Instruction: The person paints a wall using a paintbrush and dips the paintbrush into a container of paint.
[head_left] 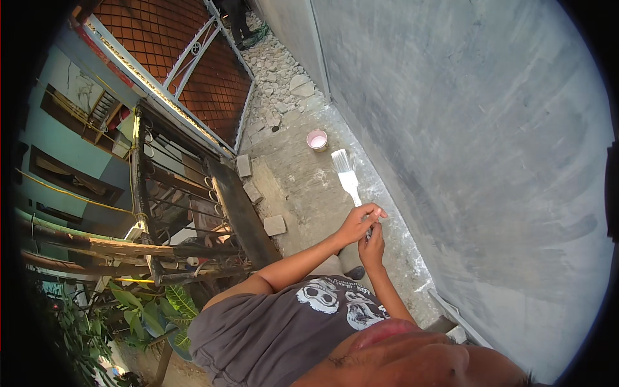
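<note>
A white paintbrush (pixel 348 180) points up and away from me, its bristles spread and coated in white. My left hand (pixel 356 224) is closed at the middle of the handle, thumb and fingertips reaching toward the wall. Just below it, my right hand (pixel 373 248) is curled around the lower end of the handle, which the fingers partly hide. Beyond the bristles, a small pinkish tub (pixel 316 140) with pale liquid inside stands on the concrete ground. The brush is apart from both the tub and the grey wall (pixel 477 142) on my right.
White splashes mark the wall's foot. Concrete blocks (pixel 275 225) lie along the left of the path (pixel 290 174), beside a dark rack of bars and poles (pixel 187 248). Rubble (pixel 277 77) covers the far ground near a metal gate (pixel 193 64). Somebody's legs (pixel 238 26) show farther back. Leafy plants (pixel 151 309) grow lower left.
</note>
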### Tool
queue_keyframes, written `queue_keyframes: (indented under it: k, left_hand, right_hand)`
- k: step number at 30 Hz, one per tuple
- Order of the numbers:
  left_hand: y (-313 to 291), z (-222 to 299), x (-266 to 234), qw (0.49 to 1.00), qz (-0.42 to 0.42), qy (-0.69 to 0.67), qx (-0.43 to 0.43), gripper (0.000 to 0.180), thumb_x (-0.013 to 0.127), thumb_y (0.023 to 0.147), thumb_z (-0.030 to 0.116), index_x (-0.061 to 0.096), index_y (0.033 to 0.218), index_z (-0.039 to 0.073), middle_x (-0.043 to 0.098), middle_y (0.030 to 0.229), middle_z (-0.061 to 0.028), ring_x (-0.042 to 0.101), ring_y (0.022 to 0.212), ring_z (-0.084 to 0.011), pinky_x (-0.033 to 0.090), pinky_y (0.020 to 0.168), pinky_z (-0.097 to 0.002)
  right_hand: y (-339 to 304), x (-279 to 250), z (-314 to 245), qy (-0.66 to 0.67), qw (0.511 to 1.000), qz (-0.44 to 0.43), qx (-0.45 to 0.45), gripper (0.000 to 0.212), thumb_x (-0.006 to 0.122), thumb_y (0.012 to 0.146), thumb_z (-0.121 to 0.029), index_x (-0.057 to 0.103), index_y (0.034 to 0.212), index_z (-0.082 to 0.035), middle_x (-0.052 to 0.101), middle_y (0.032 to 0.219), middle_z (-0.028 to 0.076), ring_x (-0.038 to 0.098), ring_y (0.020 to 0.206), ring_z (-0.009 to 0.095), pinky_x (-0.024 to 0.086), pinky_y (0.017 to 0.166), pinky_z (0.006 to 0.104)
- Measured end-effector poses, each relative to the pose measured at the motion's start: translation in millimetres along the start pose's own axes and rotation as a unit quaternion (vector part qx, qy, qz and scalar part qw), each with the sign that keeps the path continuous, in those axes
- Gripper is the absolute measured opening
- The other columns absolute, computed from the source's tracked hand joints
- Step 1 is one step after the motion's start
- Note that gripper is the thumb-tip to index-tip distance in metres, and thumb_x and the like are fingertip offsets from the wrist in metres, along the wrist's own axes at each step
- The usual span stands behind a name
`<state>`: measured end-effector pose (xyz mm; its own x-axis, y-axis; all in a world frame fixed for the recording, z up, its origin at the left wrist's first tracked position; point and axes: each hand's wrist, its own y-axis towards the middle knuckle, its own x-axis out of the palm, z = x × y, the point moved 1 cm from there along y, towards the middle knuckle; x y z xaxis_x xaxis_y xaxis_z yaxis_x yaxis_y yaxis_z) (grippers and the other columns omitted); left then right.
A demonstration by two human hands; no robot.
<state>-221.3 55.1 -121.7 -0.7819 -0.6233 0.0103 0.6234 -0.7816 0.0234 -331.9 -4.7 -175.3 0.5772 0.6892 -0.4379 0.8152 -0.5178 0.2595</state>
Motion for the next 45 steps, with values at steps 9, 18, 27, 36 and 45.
queue_keyframes:
  k: [9,18,27,36,45]
  left_hand:
    - [-36,75,-11,0.940,0.178,0.237,0.169,0.027,0.056,0.101,0.026,0.067,0.107,0.002,0.070,0.103,-0.0137,0.065,0.094,-0.0266,0.051,0.086,-0.0369]
    - [-49,70,-23,0.883,0.327,0.232,0.242,0.023,0.058,0.101,0.021,0.064,0.090,0.002,0.066,0.078,-0.0101,0.063,0.068,-0.0243,0.048,0.066,-0.0354]
    - [-37,46,-64,0.919,0.266,0.196,0.217,0.043,0.051,0.104,0.022,0.062,0.069,0.001,0.060,0.064,-0.0096,0.059,0.058,-0.0248,0.045,0.061,-0.0358]
    - [28,54,-138,0.905,0.207,0.147,0.342,0.043,0.053,0.102,0.022,0.058,0.063,0.006,0.054,0.060,-0.0074,0.053,0.055,-0.0265,0.042,0.059,-0.0387]
    - [67,71,-225,0.877,0.069,0.119,0.460,0.042,0.059,0.097,0.032,0.054,0.063,0.009,0.055,0.063,-0.0043,0.053,0.062,-0.0267,0.043,0.066,-0.0394]
  right_hand:
    - [30,18,-54,0.087,0.987,-0.048,-0.122,0.054,0.069,0.092,-0.007,0.045,0.139,0.003,0.059,0.129,0.021,0.063,0.114,0.038,0.053,0.090,0.0429]
    - [23,29,-56,0.189,0.961,-0.167,-0.112,0.066,0.066,0.090,-0.004,0.031,0.146,-0.001,0.058,0.130,0.022,0.066,0.108,0.036,0.056,0.077,0.0397]
    - [48,14,-26,0.183,0.869,-0.457,0.053,0.029,0.064,0.094,-0.008,0.056,0.121,-0.001,0.065,0.096,0.008,0.061,0.078,0.014,0.048,0.066,0.0277]
    - [93,46,-58,0.574,0.684,-0.377,0.245,0.032,0.043,0.106,-0.033,0.057,0.113,-0.005,0.062,0.096,0.009,0.056,0.081,0.015,0.043,0.074,0.0303]
    - [140,127,-78,0.587,0.716,-0.315,0.210,0.050,0.044,0.107,-0.053,0.058,0.111,-0.006,0.058,0.085,0.006,0.051,0.073,0.015,0.041,0.068,0.0299]
